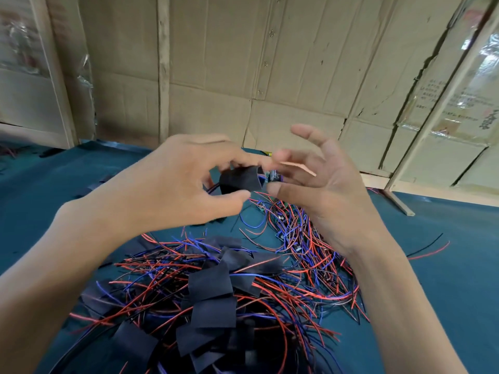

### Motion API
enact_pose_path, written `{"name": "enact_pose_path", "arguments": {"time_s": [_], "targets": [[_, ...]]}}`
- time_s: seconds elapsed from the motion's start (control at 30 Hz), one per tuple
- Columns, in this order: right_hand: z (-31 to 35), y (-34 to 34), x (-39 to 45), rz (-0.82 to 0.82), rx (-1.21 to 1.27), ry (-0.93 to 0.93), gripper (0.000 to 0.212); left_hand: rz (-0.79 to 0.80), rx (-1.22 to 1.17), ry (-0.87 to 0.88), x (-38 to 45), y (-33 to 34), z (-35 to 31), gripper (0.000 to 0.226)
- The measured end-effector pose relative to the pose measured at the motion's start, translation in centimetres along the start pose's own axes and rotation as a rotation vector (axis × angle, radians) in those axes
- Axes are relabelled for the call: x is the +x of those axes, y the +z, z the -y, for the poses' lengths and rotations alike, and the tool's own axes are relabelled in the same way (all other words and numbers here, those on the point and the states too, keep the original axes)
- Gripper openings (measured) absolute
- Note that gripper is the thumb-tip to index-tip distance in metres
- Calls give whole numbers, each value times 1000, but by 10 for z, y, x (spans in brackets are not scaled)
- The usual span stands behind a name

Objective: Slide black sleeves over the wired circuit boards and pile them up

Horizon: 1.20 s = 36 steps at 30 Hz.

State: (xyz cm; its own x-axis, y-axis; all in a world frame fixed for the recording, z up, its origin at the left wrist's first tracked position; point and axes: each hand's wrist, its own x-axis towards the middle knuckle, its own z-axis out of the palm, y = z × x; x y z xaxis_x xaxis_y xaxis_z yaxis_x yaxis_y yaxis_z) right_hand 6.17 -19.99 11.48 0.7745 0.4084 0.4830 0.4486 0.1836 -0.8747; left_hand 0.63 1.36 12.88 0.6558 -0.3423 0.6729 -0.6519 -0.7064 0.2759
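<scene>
**Sleeve half on, board poking out toward three o'clock**

Head view: my left hand [172,182] pinches a flat black fabric-like sleeve [241,179] between thumb and forefinger, held up above the teal counter [445,265] at about the middle of the frame. At the sleeve's three o'clock end a small green circuit board [271,176] sticks out, blurred, so I cannot tell how far in it sits. My right hand [321,184] is at the board's three o'clock, fingers [310,133] spread and relaxed, thumb tip just beside the sleeve's corner; I cannot tell whether it touches the board.

I judge the sleeve light, limp and easily collapsed, so it wants holding by its edges to keep the mouth open. The board looks light and stiff, best taken by its bare end, not by its thin red and blue wires [216,188], which trail off toward seven o'clock.

At six o'clock lies the pile of sleeved boards [213,300]; bare wired boards [291,233] lie tangled at four o'clock.
</scene>
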Motion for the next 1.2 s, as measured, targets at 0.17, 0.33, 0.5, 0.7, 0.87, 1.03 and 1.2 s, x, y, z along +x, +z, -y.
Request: {"name": "enact_pose_path", "arguments": {"time_s": [0.17, 0.33, 0.5, 0.7, 0.87, 1.03, 1.2], "targets": [[-7, 2, 0, 14, 88, 220, 48, 2, 53, 15, 1, -3, 1, 32], [-9, -1, -1, -21, -137, 205, 24, 34, 65, -51, 0, -4, 3, 35], [-7, -6, -2, 88, -218, 82, 25, 102, 89, -96, -1, -5, 5, 41], [-3, -7, -1, 57, -144, 75, 25, 82, 96, -1, -1, -6, 5, 41], [-6, 0, 0, 12, -126, 136, 21, 106, 93, 63, -1, 1, 1, 37], [-9, -5, -1, 53, -122, 333, 20, 309, 106, -89, 0, 4, 6, 30], [-11, -31, -1, 98, -428, 520, 16, 893, 280, -371, -9, 19, 18, 37]]}}
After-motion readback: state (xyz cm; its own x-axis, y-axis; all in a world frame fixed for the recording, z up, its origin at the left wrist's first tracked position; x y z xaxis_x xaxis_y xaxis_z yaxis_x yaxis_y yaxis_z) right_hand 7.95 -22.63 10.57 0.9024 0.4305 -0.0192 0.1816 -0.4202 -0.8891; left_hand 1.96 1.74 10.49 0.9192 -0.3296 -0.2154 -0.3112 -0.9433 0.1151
